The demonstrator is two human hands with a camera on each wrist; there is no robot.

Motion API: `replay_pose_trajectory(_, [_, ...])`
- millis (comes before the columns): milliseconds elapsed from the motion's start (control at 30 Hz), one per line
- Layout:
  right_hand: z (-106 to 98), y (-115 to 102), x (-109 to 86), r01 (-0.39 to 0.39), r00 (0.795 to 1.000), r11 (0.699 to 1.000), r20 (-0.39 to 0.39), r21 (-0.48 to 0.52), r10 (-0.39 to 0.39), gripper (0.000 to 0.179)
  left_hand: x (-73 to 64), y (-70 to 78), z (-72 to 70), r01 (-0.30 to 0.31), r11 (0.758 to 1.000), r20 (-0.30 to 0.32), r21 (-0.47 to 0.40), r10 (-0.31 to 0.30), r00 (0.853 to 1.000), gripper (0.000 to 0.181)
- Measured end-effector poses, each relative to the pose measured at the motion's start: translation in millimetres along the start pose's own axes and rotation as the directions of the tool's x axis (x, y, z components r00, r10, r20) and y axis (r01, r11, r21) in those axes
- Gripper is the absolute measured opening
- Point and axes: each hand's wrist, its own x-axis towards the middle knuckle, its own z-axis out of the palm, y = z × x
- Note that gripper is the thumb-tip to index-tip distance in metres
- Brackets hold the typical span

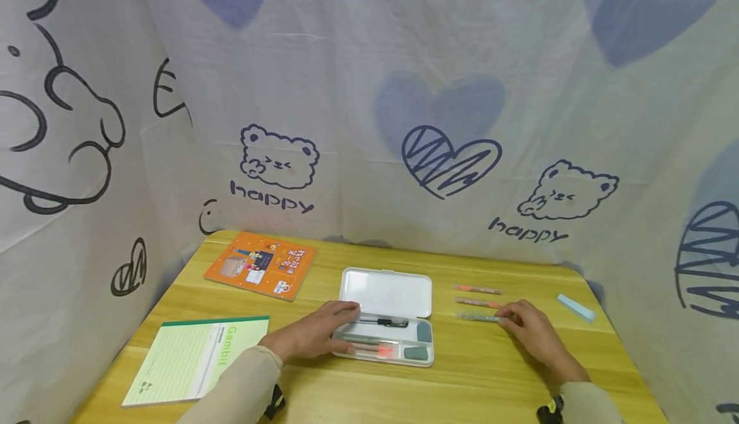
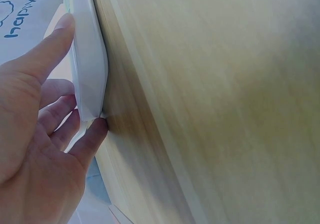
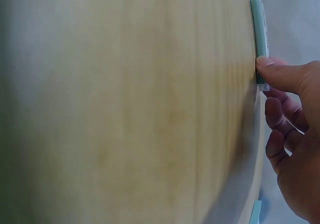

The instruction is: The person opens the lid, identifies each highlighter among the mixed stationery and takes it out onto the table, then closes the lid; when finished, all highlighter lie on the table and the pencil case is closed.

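Note:
A white pencil case (image 1: 385,292) lies with its lid back on the table. My left hand (image 1: 316,333) holds its left end, the thumb along the front edge and the fingers over the far side; the left wrist view shows this hand (image 2: 47,129) against the case wall (image 2: 90,59). Inside are a black gel pen (image 1: 394,322), a greenish pen, a pen with an orange-pink part (image 1: 385,351) and two grey-green pieces (image 1: 416,353). My right hand (image 1: 534,334) pinches the right end of a green highlighter (image 1: 479,317) between thumb and fingers; the highlighter (image 3: 260,29) also shows in the right wrist view.
Two orange-pink pens (image 1: 478,290) lie just beyond the highlighter. A light blue strip (image 1: 575,307) is at the far right. On the left are an orange booklet (image 1: 262,267) and a pale green notebook (image 1: 185,360). Patterned cloth (image 1: 346,219) hangs behind the table.

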Motion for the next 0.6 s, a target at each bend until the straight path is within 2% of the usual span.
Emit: replay_pose_trajectory(600, [-0.2,1.4,0.2,-0.025,0.999,0.999,0.034,0.031,0.024,0.012,-0.2,1.6,-0.5,0.005,1.0,-0.002,0.003,-0.005,1.0,0.081])
